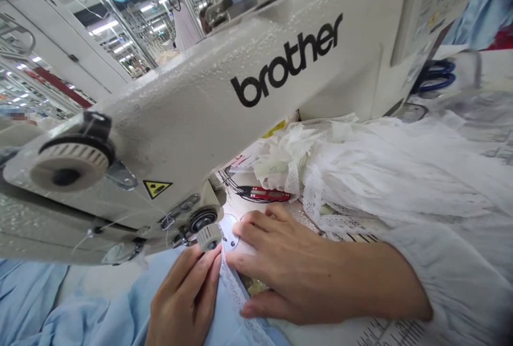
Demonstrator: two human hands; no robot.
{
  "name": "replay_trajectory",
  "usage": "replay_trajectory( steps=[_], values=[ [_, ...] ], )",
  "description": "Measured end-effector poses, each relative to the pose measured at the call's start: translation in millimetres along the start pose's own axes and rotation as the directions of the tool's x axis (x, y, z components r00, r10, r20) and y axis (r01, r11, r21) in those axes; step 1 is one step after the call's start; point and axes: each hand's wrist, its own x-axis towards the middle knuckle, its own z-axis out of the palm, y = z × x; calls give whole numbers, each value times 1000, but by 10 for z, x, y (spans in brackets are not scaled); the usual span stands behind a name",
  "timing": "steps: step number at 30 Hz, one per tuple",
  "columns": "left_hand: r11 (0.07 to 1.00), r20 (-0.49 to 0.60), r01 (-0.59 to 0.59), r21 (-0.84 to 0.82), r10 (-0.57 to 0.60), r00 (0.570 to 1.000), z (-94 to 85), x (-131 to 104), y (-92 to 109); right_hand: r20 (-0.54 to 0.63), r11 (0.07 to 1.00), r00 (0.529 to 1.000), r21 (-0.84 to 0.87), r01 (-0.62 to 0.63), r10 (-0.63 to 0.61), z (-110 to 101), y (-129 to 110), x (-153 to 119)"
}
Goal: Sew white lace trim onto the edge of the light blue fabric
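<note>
Both hands work low in the head view on a table spread with light blue fabric [80,308], under the white sewing machine [224,94], with a long hall of ceiling lights behind. 1 strip of white lace trim [236,295] runs between the 2 hands toward the needle: the left hand [186,298] pinches its edge with fingers together, while the right hand [304,271] lies flat, fingers spread, pressing it down. 1 red thread snips [266,194] lies just beyond the right hand, beside 1 heap of white lace garments [380,175].
</note>
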Motion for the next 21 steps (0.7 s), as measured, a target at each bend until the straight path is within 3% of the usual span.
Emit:
replay_trajectory(
  steps=[5, 10, 21],
  values=[
    [1000, 99, -5, -4, 5, 995, -89, -106, 111, 44, 988, 988, 15, 151, -151, -20, -15, -102],
    [999, 78, 23, -32, -21, 997, -89, -151, 205, 49, 990, 989, 10, 140, -141, -18, -26, -107],
    [997, 82, -1, -75, 7, 997, -62, -152, 184, 29, 996, 995, -8, 94, -94, -16, -37, -96]
  ],
)
